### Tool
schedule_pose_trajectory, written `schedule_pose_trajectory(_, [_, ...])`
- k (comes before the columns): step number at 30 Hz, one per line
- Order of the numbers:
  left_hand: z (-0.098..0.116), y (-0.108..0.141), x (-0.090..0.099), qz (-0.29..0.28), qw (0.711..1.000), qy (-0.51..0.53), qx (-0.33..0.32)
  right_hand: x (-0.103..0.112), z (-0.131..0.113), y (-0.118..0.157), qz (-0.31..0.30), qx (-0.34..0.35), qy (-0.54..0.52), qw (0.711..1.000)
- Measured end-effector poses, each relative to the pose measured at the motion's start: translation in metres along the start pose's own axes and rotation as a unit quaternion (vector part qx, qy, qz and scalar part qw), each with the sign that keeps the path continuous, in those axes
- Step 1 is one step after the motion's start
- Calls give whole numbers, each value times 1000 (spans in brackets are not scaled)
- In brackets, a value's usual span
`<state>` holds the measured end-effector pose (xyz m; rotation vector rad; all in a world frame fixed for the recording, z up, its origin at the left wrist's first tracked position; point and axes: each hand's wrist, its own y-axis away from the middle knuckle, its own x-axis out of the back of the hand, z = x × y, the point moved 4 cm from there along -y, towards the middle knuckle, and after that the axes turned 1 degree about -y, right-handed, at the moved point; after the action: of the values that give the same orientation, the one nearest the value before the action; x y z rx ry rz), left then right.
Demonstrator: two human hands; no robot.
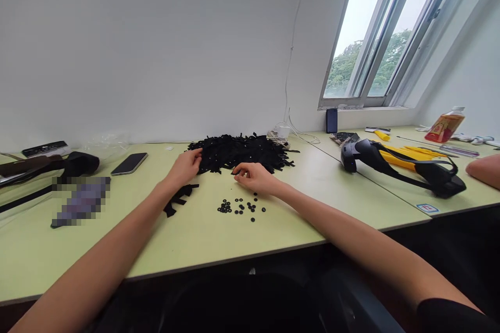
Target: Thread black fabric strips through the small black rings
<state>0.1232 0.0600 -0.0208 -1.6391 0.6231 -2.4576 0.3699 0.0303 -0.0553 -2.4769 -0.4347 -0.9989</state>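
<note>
A wide heap of short black fabric strips [242,152] lies on the pale green table by the wall. My left hand [190,165] is at the heap's left end, fingers bent and tips against the black strips; what they grip is hidden. In front of the heap, my right hand [253,178] is closed in a pinch, with a small dark bit at its fingertips, too small to name. Several small black washer-like rings [241,207] are scattered on the table below it. A few separate black strips [182,197] lie under my left wrist.
A phone [129,163] and a pixelated dark item [82,202] lie to the left. On the right are a black headset [398,164], yellow gloves [410,155], a drink bottle [445,125] and another person's arm [484,170]. White cables [287,130] run along the wall.
</note>
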Motion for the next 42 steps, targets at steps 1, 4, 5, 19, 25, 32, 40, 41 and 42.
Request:
schedule_pose_trajectory(1, [-10,-2,6,-28,999,-43,17,0,-1,0,-8,3,5,1000])
schedule_pose_trajectory(4, [-38,-2,21,-130,976,-150,86,-1,-3,2,-25,11,18,999])
schedule_pose_trajectory(5, [-46,-1,24,-162,967,-166,108,-1,-3,2,-28,13,20,999])
schedule_pose_trajectory(19, [-53,0,30,-190,976,-82,68,-1,-3,1,-29,21,26,999])
schedule_pose_trajectory(25, [-34,2,46,-150,985,79,37,0,-3,2,-29,24,20,999])
schedule_pose_trajectory(32, [-7,11,56,-112,976,183,23,2,-8,4,-34,17,21,999])
schedule_pose_trajectory(40, [-2,12,55,-97,975,191,53,1,-7,4,-36,19,19,999])
schedule_pose_trajectory(41, [1,13,55,-90,974,205,46,1,-7,4,-36,19,18,999])
schedule_pose_trajectory(42, [5,14,55,-84,970,224,37,1,-7,4,-36,21,18,999])
